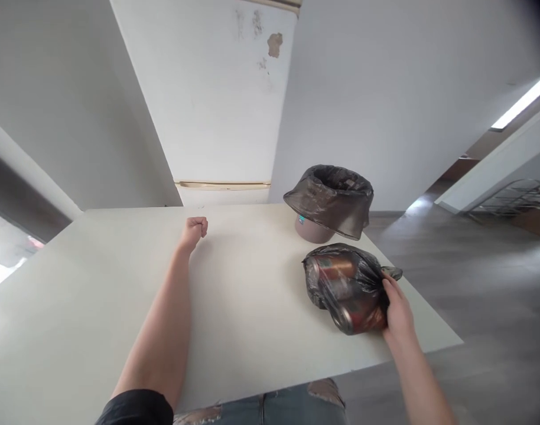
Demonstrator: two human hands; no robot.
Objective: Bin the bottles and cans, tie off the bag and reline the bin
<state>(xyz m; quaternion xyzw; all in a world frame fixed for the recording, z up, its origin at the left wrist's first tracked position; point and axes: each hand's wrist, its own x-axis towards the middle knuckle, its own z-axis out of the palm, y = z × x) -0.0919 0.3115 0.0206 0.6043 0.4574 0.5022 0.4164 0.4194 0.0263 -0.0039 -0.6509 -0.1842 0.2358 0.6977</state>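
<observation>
1. Grip of my right hand (399,308) is curled around the gathered neck of the black bag (336,290); firm pressure there should keep it from loosening.
2. My left hand (195,229) is balled into a fist, nothing visible inside, well apart; beneath the bag, it could share the load.
3. Red cans (341,267) show through the thin plastic, over the right side of the white surface (247,313); slow handling should avoid tearing.
4. Just beyond stands the bin (313,231), liner (341,203) draped over its rim; best not knock it.
</observation>
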